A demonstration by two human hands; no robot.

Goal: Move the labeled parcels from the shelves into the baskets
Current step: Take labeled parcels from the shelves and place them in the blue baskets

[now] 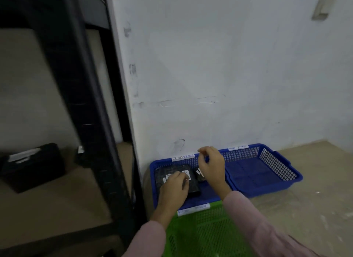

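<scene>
Green basket (pixel 206 232), left fingers (pixel 179 177) on parcel (pixel 193 188) in blue basket (pixel 152 172), right fingers (pixel 205 151) curled empty, floor (pixel 305 209), white wall (pixel 210 65)

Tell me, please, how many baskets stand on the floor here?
3. One blue basket against the wall beside the shelf; a second blue basket right of it; a green basket in front, nearest the person. Others may be out of view.

The floor (pixel 315 209) bears two blue baskets (pixel 152 172) (pixel 277 166) and a green basket (pixel 206 233); the shelf (pixel 66 209), a black parcel (pixel 32 166).
</scene>
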